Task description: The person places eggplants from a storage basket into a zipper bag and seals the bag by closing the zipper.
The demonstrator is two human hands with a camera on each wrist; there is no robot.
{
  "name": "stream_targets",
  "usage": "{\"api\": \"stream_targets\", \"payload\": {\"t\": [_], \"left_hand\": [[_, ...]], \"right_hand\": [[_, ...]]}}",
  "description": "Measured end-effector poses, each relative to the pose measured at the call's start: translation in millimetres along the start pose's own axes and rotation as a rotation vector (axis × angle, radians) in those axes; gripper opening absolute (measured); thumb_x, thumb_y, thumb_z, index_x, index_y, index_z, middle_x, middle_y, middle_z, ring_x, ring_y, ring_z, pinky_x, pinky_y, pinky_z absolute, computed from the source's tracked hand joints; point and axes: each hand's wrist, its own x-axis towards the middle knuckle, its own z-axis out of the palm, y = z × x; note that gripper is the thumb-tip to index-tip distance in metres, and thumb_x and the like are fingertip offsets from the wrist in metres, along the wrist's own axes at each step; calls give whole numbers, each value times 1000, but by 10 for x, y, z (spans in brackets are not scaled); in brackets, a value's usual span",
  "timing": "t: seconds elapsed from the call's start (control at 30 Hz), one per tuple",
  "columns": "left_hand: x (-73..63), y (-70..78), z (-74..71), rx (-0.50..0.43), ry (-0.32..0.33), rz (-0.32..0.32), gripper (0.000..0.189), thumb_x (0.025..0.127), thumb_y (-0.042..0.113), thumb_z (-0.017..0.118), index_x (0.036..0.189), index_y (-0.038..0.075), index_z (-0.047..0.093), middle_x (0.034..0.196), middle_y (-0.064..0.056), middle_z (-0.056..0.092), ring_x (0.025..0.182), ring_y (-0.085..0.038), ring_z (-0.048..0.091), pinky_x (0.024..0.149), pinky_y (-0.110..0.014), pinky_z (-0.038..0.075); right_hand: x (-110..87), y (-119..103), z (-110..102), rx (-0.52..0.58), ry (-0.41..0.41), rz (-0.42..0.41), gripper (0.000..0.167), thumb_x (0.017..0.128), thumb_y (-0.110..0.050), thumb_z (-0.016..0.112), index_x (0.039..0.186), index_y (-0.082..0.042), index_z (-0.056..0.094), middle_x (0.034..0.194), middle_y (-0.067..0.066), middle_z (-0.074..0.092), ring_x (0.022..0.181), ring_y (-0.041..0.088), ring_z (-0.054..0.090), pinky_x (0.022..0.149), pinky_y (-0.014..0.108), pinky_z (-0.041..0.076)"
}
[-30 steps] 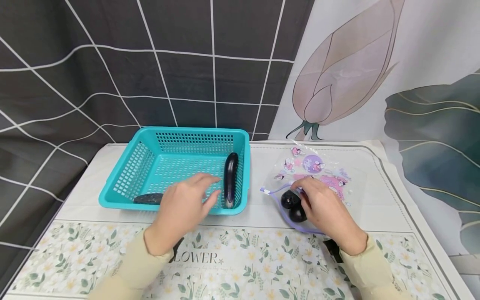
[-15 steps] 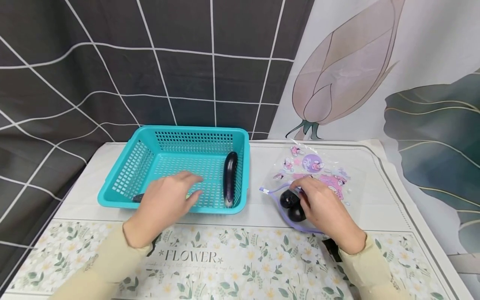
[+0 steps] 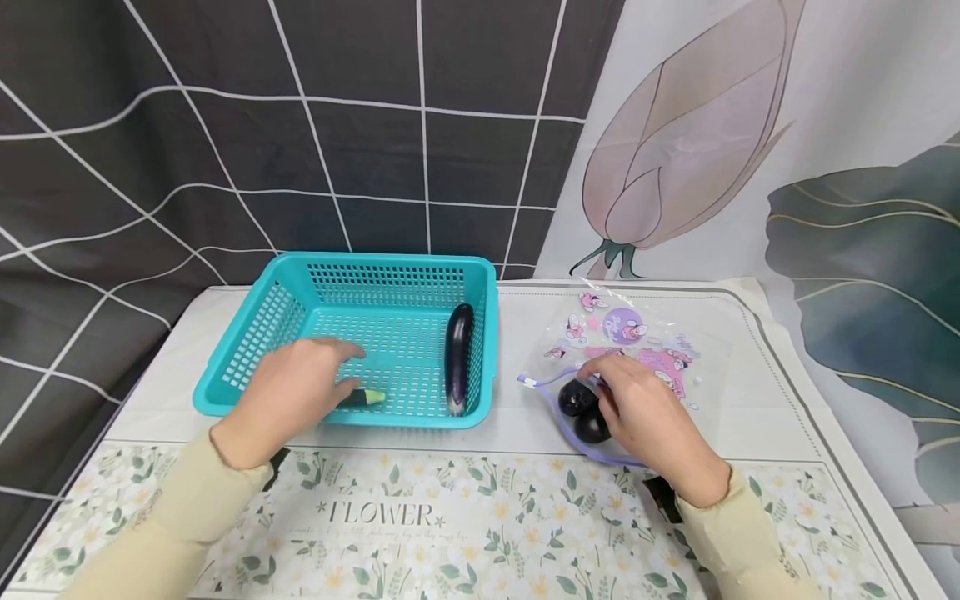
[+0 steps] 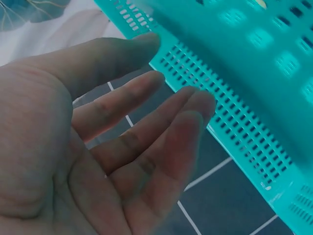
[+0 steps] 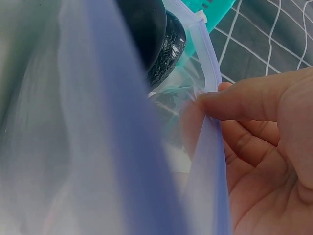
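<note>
Left hand (image 3: 292, 392): fingers loosely spread and slightly bent, free in the air over the front left of the turquoise perforated plastic basket (image 3: 375, 333). Below it, on the basket floor, a dark elongated vegetable with a pale green end (image 3: 363, 398); mostly hidden by the hand, can't tell from here if they touch. Long, glossy, dark purple eggplant (image 3: 458, 358) lies lengthwise along the basket's right wall, apart from that hand.

Right hand (image 3: 641, 412): thumb and fingers pinch the lilac-edged mouth of the clear plastic zip bag with pink and purple print (image 3: 625, 327), right of the basket, flat on the table. Two round, shiny black objects (image 3: 592, 425) sit touching each other inside the bag, just by the mouth, beside the fingertips; one looks crinkled. White slider (image 3: 529, 382) at the mouth's left end.

Cream sleeves (image 3: 738, 533) on both arms. White tablecloth, floral strip (image 3: 495, 533) in front, "FLOWER" printed on it. Behind: black cloth with white grid lines (image 3: 360, 150), then white cloth with a big pinkish bud print (image 3: 697, 142).
</note>
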Motion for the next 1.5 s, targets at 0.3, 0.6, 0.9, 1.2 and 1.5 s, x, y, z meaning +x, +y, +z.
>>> {"api": "stream_targets", "payload": {"t": [0.3,0.6,0.9,1.2,1.5], "left_hand": [[28,-182,-38,-17,-56,-21,33,80,10,84,110,1,75,105,-19,73,88,-35,71,64,-46,58],[81,-361,-25,-15,-129,-76,32,79,8,83,109,0,75,102,-19,73,93,-37,69,71,-50,56],[105,-499,-4,-33,-206,-73,35,78,8,83,110,-2,75,107,-21,72,102,-42,65,79,-54,54],[156,-575,24,-20,-316,-111,39,75,12,87,110,-1,75,111,-23,70,104,-44,63,79,-53,54],[156,-645,70,-66,-462,-164,46,75,12,87,116,-3,72,121,-28,65,114,-49,57,85,-55,52]], "right_hand": [[3,22,14,-2,6,-9,26,82,15,67,101,-2,66,100,11,69,89,25,67,71,41,56],[-3,17,12,-6,4,-5,26,81,15,67,101,-2,65,99,11,69,89,25,67,71,41,56],[-1,8,11,-6,0,3,27,81,15,68,101,-3,66,100,10,69,90,25,67,72,41,56],[1,4,-4,2,-10,11,27,82,15,68,102,-4,66,101,10,69,92,25,67,74,42,55],[0,3,-4,-1,-5,6,27,81,15,68,102,-3,66,101,10,69,91,25,67,74,42,55]]}}
